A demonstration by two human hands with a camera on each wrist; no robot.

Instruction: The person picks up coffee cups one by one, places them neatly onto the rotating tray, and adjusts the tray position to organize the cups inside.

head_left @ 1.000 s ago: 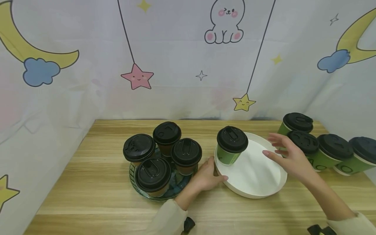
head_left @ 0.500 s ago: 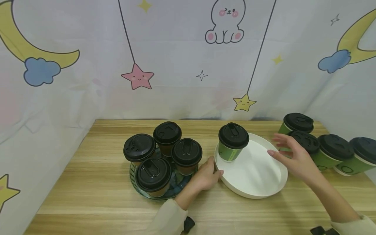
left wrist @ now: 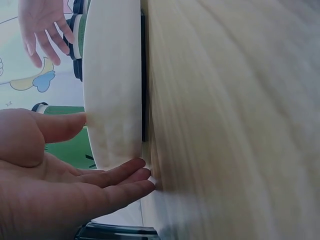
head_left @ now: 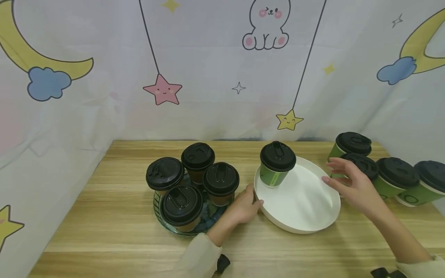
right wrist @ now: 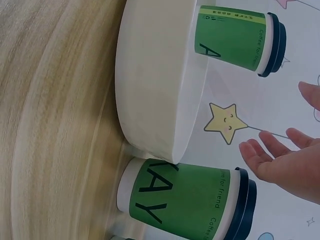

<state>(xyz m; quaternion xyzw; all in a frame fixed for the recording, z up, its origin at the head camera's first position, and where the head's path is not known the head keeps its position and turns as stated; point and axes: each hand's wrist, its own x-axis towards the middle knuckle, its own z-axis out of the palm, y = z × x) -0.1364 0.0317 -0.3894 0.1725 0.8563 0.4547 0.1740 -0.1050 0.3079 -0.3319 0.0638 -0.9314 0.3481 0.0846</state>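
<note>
A round white tray (head_left: 302, 204) stands on a low black base (left wrist: 144, 75), with a green paper coffee cup with black lid (head_left: 276, 166) upright near its back left rim. At the left rim rests my left hand (head_left: 245, 206); in the left wrist view its thumb lies at the top edge of the wall and its straight fingertips at the bottom edge. My right hand (head_left: 352, 187) hovers beyond the tray's right rim, fingers loosely bent, holding nothing. Behind it stand several more green lidded cups (head_left: 396, 175); one green cup (right wrist: 175, 195) is right beside the tray wall.
Left of the tray, a dark green glass plate (head_left: 163, 222) carries several brown cups with black lids (head_left: 182, 208), close to my left forearm. The wooden table (head_left: 104, 212) backs onto a printed cloth (head_left: 208, 77) with stars and moons.
The cup on the tray has shifted back and slightly right along the rim, its label turning into view. My left thumb has drawn back at the rim, and my right hand has moved slightly right.
</note>
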